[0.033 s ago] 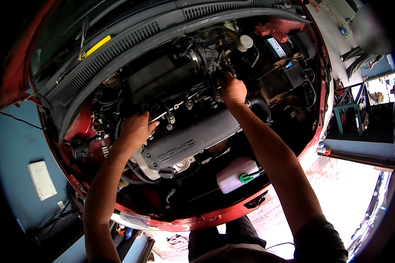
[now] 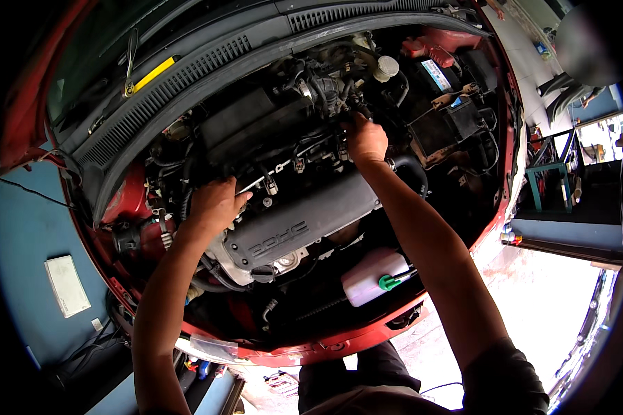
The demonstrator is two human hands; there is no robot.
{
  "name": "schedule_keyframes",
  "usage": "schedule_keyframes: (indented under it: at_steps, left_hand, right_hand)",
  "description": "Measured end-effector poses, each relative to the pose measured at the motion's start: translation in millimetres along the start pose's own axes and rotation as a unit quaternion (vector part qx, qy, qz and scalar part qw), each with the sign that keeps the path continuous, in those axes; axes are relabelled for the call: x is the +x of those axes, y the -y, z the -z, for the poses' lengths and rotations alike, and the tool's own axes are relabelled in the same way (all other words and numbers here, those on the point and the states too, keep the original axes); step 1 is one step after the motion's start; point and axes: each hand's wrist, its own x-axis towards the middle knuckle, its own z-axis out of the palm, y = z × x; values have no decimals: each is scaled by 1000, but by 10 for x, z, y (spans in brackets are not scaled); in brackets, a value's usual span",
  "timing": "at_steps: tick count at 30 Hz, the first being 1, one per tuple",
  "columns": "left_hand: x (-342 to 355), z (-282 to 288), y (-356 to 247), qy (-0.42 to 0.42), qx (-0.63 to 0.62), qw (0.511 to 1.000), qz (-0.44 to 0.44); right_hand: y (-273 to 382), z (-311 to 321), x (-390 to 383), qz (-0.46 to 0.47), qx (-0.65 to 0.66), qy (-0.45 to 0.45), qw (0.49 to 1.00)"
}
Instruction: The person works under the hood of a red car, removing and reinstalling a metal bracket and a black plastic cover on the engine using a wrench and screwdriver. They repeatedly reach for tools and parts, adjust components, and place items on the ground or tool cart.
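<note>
Both my hands reach into the open engine bay of a red car, behind a black engine cover (image 2: pixel 304 220). A thin silver fuel rail (image 2: pixel 280 167) with small grey connectors runs between them. My left hand (image 2: pixel 214 202) is closed at the rail's left end, thumb beside the metal and fingertips hidden. At the right end, next to black hoses and the throttle body, my right hand (image 2: pixel 367 142) is closed with its fingers bent down. What those fingers hold is hidden. Behind the rail lies a dark plastic intake housing (image 2: pixel 246 124).
The battery (image 2: pixel 439 117) stands at the back right, near a round reservoir cap (image 2: pixel 387 66). A whitish reservoir (image 2: pixel 374 277) with a green cap sits front right. A ratchet (image 2: pixel 130 69) and a yellow tool (image 2: pixel 154 75) lie by the windscreen. The red front edge (image 2: pixel 311 351) borders the bay.
</note>
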Motion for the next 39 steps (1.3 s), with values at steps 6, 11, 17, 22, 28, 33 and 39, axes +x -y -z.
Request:
schedule_keyframes:
  at_steps: [6, 11, 17, 22, 28, 33, 39]
  left_hand:
    - [30, 166, 130, -23, -12, 999, -37]
    - [4, -37, 238, -83, -47, 994, -60]
    - [-82, -161, 146, -84, -102, 990, -48]
    - [-53, -56, 154, -100, -76, 991, -43]
    - [-97, -196, 236, -179, -72, 980, -50]
    - [-134, -67, 233, -206, -27, 976, -58]
    - [-169, -175, 360, -168, -41, 984, -38]
  right_hand:
    - [-182, -89, 312, 18, 125, 15, 992]
    - [-188, 25, 353, -49, 222, 138, 964]
    - [-71, 87, 58, -172, 469, 112, 859]
    - [12, 162, -99, -171, 527, 129, 822]
    - [23, 303, -177, -231, 635, 130, 726]
    - [-92, 213, -170, -143, 633, 186, 738]
    - [-41, 222, -129, -120, 628, 212, 739]
